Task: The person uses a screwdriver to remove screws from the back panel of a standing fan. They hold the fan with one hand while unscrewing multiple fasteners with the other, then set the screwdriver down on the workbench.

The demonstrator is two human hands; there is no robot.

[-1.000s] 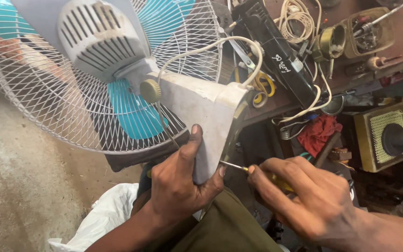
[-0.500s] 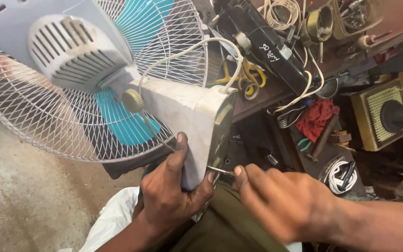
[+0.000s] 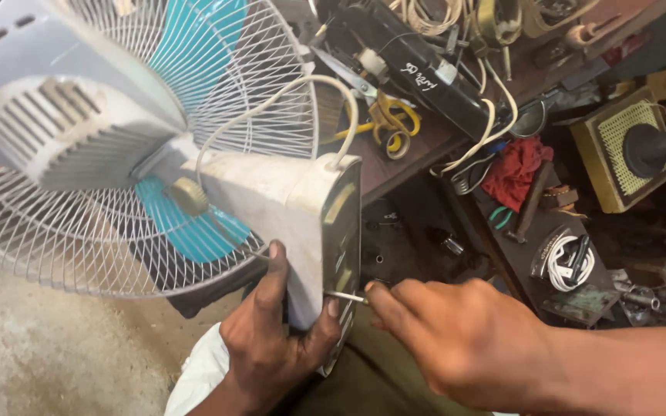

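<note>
Fan (image 3: 79,139) fills the left of my view, its white wire guard and teal blades tipped over, the grey motor housing toward me. Just right of it, the fan's white base box (image 3: 271,208) stands on edge with its underside plate facing right and a white cord looping out of its top. My left hand (image 3: 271,339) grips the lower end of that box, thumb up along the near face and fingers wrapped round the bottom edge, closed firmly on it. Next comes the screwdriver (image 3: 344,296): only a short length of its thin metal shaft shows, the tip touching the edge of the underside plate. My right hand (image 3: 456,339) is closed around the handle, which is hidden inside the fist. Further right, the cluttered tabletop (image 3: 395,166) carries yellow-handled scissors (image 3: 391,123), a black cylinder and loose wires, and below it a red rag (image 3: 518,169) lies among tools.

I judge the step in hand to be working a screw at the base plate's lower edge. The next move calls for keeping the shaft square to the plate and the box braced hard, so the tip does not slip out toward my left thumb.
</note>
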